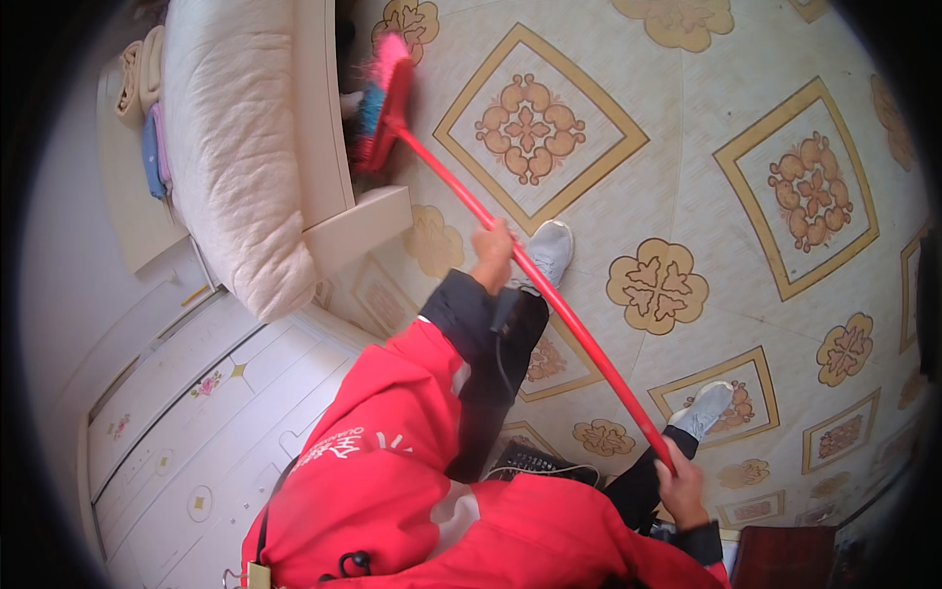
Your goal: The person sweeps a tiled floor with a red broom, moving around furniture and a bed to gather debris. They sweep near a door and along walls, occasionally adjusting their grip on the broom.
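Note:
A red broom (584,339) slants across the view, its long handle running from the lower right to the upper left. My left hand (493,253) is closed round the handle partway toward the head. Close to the handle's far end, my right hand (681,486) grips it too. The broom head (385,103), with pink, blue and red bristles, is at the open edge of the bed frame (329,98). Part of the bristles goes into the dark gap under the bed, where I cannot see their tips.
A cream quilt (235,147) covers the bed, whose pale corner board (363,226) juts out by the floor. Folded cloths (142,74) lie beyond it. White cabinet doors (196,442) stand at left. A black keyboard-like object (525,461) with a cable lies near my legs on the patterned floor (677,187).

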Demonstrator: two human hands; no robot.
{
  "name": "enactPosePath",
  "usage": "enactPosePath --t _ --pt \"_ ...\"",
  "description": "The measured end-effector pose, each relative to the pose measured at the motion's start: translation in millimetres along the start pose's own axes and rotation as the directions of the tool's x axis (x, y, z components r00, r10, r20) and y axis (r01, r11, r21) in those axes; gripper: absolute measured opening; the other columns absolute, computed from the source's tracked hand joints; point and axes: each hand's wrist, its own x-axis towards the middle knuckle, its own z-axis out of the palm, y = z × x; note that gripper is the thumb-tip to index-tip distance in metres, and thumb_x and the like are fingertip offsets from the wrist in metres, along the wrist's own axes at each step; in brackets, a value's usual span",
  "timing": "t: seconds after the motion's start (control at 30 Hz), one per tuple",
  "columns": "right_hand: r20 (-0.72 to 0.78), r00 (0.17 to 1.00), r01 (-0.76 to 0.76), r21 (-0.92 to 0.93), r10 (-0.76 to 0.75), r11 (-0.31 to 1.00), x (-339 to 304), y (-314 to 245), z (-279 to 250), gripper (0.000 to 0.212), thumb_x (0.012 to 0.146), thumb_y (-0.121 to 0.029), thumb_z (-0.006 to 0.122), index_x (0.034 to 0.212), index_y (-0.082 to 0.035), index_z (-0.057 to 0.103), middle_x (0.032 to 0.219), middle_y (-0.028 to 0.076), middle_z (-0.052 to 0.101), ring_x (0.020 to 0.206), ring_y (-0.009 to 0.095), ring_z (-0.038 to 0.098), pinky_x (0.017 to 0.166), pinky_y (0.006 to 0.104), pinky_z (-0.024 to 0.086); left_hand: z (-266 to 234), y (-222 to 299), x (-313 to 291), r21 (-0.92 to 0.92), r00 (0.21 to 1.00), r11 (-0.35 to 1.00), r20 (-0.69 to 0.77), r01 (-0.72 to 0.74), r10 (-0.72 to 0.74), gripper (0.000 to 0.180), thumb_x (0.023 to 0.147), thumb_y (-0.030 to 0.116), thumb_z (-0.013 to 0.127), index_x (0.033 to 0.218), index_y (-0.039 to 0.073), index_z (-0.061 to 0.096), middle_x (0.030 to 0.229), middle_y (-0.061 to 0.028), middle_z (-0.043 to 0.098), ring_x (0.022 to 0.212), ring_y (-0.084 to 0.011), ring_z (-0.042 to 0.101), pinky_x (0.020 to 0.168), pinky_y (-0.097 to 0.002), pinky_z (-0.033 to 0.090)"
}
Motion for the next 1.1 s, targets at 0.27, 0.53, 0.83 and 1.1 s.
enactPosePath --t 0.27,0.53,0.83,1.1 --pt "-0.014 1.0 -0.015 -0.06 0.014 0.998 54 -37 45 0.03 0.08 -0.01 0.057 0.109 -0.008 0.057 0.081 0.017 0.061 0.072 0.033 0.061 0.062 0.0369 0.048 -9 -2 64 -0.011 0.987 0.987 0.011 -0.16 0.16 0.018 0.082 0.015 0.05 0.077 -0.002 0.048 0.058 -0.0094 0.051 0.045 -0.0196 0.053 0.039 -0.0342 0.044" --pt "-0.163 0.909 -0.396 -0.057 0.383 0.917 -132 71 -51 0.029 0.079 -0.002 0.055 0.108 -0.002 0.056 0.088 0.015 0.06 0.082 0.025 0.06 0.074 0.032 0.045 63 -67 -190 0.166 0.61 0.941 0.725 0.296 -0.32 0.023 0.086 0.024 0.05 0.074 0.004 0.053 0.067 -0.0077 0.062 0.06 -0.0154 0.059 0.054 -0.0279 0.049" --pt "-0.031 0.999 0.027 0.011 -0.026 1.0 53 6 32 0.034 0.077 -0.011 0.059 0.111 -0.009 0.056 0.077 0.018 0.059 0.068 0.033 0.059 0.059 0.0358 0.046 -6 26 -1 0.182 0.986 0.971 0.083 -0.155 0.142 0.023 0.083 0.021 0.049 0.077 -0.001 0.052 0.058 -0.01 0.055 0.05 -0.0178 0.054 0.047 -0.0324 0.046" --pt "-0.145 0.98 -0.125 0.063 0.133 0.99 -96 -3 -36 0.033 0.077 -0.014 0.059 0.109 -0.005 0.058 0.074 0.019 0.06 0.066 0.03 0.062 0.061 0.035 0.047 38 -34 -147 0.257 0.954 0.935 0.24 -0.242 0.181 0.025 0.077 0.016 0.047 0.059 0.001 0.053 0.05 -0.01 0.054 0.045 -0.0197 0.055 0.043 -0.0366 0.043"
